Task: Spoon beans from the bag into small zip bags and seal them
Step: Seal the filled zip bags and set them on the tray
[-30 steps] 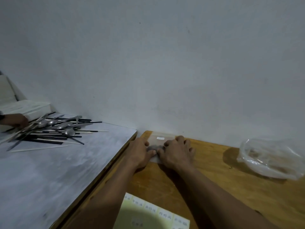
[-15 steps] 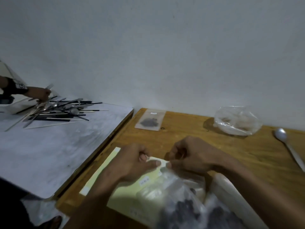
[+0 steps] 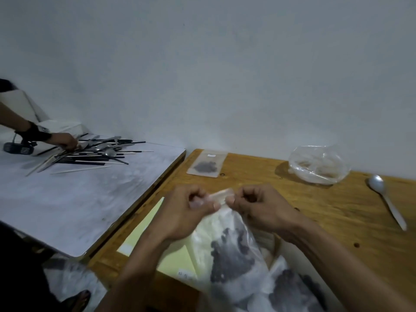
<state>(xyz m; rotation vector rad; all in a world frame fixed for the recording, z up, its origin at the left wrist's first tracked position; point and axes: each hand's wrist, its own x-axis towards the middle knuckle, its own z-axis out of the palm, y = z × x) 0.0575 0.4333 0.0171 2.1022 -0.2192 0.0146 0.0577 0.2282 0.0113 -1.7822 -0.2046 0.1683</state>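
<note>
Dim, flat indoor lighting; soft shadows; wide-angle bending at edges; near foreground blurred, slight motion smear

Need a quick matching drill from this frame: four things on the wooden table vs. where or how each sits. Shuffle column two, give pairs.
Things
1. spoon
2. filled zip bag
3. empty zip bag
4. crumpled clear bag

Places
A. pinched between both hands
B. flat at the table's far left corner
C. by the wall, right of centre
D. lying near the right edge

Pairs: 1-D, 2-B, 3-A, 4-C
</note>
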